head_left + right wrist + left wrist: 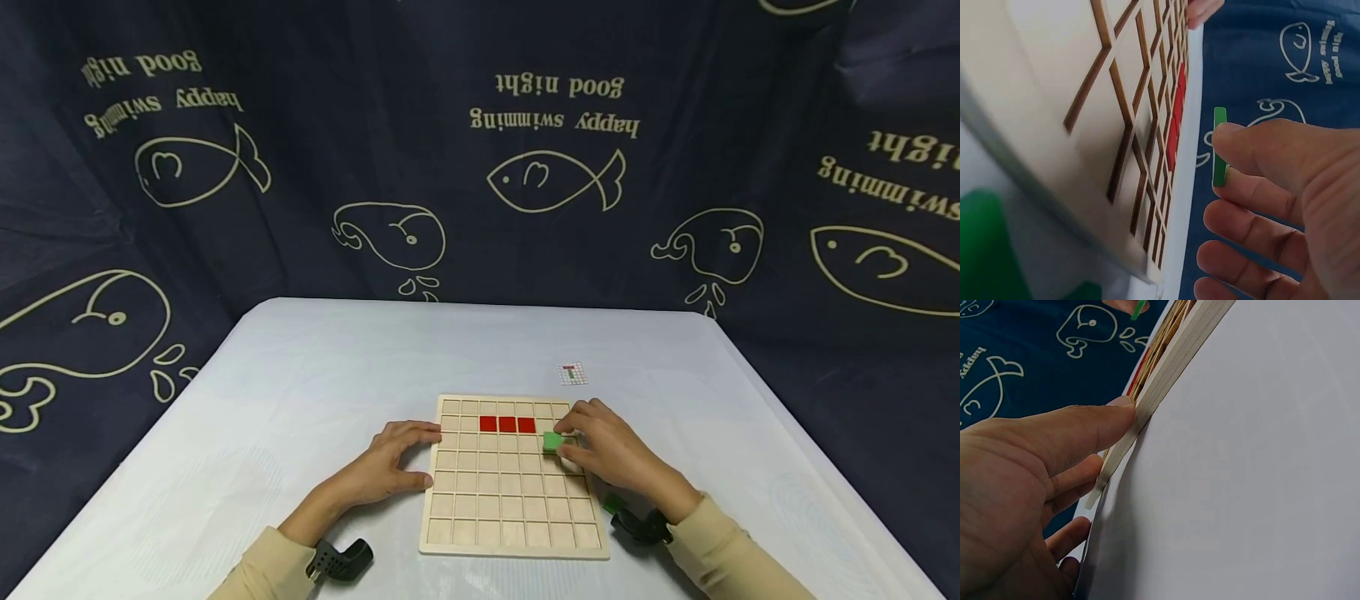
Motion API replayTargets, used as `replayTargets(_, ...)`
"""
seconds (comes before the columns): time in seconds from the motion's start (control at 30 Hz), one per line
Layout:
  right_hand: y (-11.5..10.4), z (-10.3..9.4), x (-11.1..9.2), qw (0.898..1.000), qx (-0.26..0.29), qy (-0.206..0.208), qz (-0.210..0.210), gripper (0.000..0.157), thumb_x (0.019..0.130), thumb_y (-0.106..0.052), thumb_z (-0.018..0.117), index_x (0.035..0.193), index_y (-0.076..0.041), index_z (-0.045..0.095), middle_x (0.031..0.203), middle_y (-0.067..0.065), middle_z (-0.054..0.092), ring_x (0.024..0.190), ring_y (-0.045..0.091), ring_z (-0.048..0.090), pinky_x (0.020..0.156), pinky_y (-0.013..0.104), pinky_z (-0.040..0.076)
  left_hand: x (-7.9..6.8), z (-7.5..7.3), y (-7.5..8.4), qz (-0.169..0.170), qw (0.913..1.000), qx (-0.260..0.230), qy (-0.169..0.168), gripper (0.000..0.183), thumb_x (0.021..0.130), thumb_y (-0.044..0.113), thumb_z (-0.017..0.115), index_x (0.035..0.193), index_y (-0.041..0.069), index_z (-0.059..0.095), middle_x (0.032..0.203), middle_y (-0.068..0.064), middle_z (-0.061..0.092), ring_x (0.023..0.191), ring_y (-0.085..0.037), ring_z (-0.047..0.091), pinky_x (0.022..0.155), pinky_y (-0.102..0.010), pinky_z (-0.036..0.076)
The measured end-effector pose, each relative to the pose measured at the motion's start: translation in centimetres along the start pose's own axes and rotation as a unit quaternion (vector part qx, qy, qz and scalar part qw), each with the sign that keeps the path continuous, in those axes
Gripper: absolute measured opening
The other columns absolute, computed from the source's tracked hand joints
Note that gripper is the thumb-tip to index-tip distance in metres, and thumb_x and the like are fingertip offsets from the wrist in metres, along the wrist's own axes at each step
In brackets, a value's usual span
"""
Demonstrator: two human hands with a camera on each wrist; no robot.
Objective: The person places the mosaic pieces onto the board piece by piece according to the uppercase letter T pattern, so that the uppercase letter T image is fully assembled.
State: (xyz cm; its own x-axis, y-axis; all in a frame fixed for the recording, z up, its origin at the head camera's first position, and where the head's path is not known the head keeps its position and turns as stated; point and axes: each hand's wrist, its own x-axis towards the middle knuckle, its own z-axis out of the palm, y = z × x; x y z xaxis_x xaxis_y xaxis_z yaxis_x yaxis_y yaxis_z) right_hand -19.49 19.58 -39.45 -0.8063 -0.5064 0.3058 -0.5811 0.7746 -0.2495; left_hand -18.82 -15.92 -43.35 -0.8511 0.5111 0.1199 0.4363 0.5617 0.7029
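A wooden grid board (487, 483) lies on the white table, with three red square tiles (507, 424) side by side in its second row from the far edge. My right hand (611, 446) pinches a green square tile (552, 442) between thumb and finger; the right wrist view shows this green tile (1219, 150) held edge-on, raised off the board's surface. At the board's left edge is my left hand (382, 467), its thumb and fingertips touching the rim. In the left wrist view the left thumb (1107, 425) lies against the board's side.
More green pieces (613, 503) lie beside the board's right edge, partly under the right wrist. A small printed grid card (572, 373) with red and green squares sits beyond the board. A dark fish-patterned cloth (525, 250) hangs behind the table.
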Motion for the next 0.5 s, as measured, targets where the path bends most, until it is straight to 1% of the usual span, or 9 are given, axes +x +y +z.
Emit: replayTargets(0.5, -1.0, 0.9, 1.8, 1.000, 0.022, -0.021, -0.007, 0.021, 0.080, -0.023, 0.072, 0.099, -0.015, 0.071, 0.093, -0.006, 0.061, 0.082, 0.006, 0.044, 0.069, 0.022, 0.040, 0.0, 0.0, 0.0, 0.006, 1.0000, -0.002, 0.001, 0.058, 0.079, 0.032, 0.074, 0.129, 0.013, 0.055, 0.144, -0.001, 0.044, 0.132, -0.029, 0.032, 0.105, -0.059, 0.020)
